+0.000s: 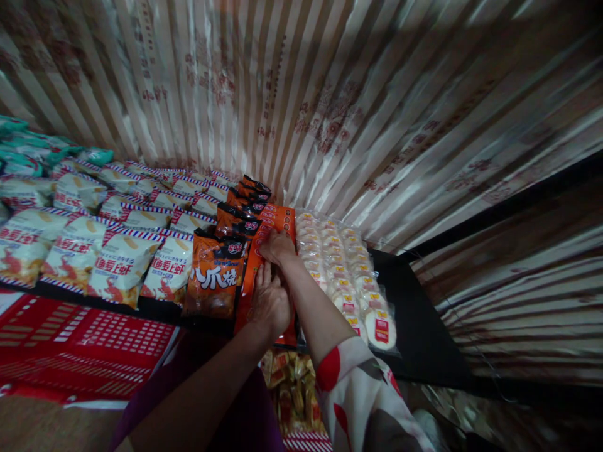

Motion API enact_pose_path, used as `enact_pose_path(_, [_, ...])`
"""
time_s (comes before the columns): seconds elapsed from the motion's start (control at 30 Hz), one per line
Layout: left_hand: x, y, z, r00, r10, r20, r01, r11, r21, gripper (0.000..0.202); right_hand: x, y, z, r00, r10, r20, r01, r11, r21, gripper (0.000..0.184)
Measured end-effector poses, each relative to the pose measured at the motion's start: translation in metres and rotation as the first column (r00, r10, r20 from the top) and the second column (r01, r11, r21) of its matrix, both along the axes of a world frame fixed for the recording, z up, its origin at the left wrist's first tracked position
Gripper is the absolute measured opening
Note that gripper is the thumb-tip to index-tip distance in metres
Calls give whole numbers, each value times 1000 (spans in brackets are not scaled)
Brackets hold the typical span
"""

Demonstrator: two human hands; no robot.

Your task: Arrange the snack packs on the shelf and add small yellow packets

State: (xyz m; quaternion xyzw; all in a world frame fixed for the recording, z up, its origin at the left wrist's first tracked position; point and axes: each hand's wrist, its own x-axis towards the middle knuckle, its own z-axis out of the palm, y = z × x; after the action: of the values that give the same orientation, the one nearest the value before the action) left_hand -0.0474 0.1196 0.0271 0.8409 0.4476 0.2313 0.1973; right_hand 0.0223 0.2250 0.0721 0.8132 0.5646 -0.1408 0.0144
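While orange snack packaging (286, 221) runs lengthwise away, the right hand (279, 248) touches it beyond the left hand (272, 304). I cannot tell whether either grips.

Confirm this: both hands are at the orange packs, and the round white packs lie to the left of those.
Not quite: the head view shows the round white packs to the right. The left hand and right hand are at the orange packs.

Back: curtain (264, 94) is blocking | L: white bags (122, 263) & orange bags (214, 276) are crowding shelf (417, 314) | R of R hand (279, 247): round pkgs (340, 271) are lying close | far R: bare shelf end is leaving rm
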Motion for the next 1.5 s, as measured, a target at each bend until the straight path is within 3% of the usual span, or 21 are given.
enact_pose_path(0.2, [-5,-5,6,999,-40,-14,38,995,-87,50,1,1,-6,1000,-14,15,13,999,37,54])
enact_pose_path(0.37, [-19,-11,18,994,-89,-58,87,995,-45,53,0,2,-9,999,-48,3,48,997,53,54])
enact_pose_path(0.57, [-27,-15,25,992,-72,-108,66,996,-54,53,-2,-1,-8,999,-39,2,39,998,59,53])
enact_pose_path(1.13, [-39,-33,13,986,-34,-162,37,999,12,44,-7,-12,-20,999,-28,19,25,989,145,53])
enact_pose_path(1.5, [-32,-30,16,970,-64,-235,80,995,58,43,-7,-15,-30,999,-8,53,-2,980,199,57])
